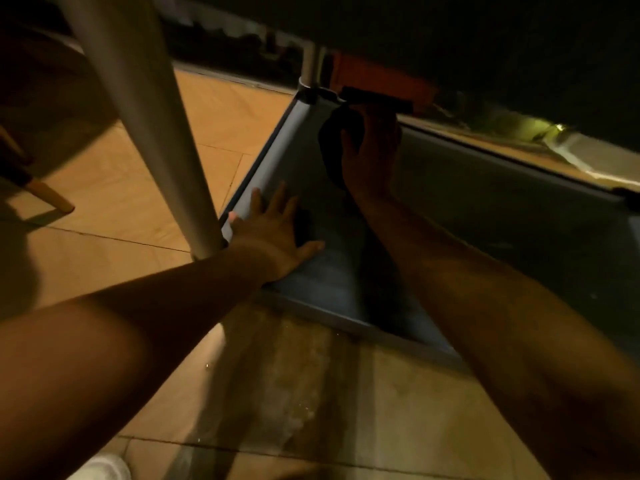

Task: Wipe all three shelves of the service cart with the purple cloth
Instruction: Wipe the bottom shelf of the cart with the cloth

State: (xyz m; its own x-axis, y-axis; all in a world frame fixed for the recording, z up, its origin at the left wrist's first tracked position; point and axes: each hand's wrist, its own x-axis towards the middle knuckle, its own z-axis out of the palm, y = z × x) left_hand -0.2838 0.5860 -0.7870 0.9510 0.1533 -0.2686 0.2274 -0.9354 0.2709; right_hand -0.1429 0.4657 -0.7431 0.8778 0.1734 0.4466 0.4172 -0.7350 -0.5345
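Forearms fill the foreground, reaching at twelve o'clock into the bottom shelf [485, 216]. Left hand [273, 233] lies flat, fingers spread, on the shelf's near left corner beside a post [145, 116]. Right hand [370, 150] clutches the cloth [332, 147], dark and bunched, at the far left corner.

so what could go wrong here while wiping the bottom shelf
1. The cloth is bunched in the right hand at the far corner, so wiping may miss most of the shelf.
2. The left hand lies flat on the shelf beside the post; leaning on it could perhaps roll or tip the cart.
3. The upper shelf hangs low overhead, so a bump looks possible.
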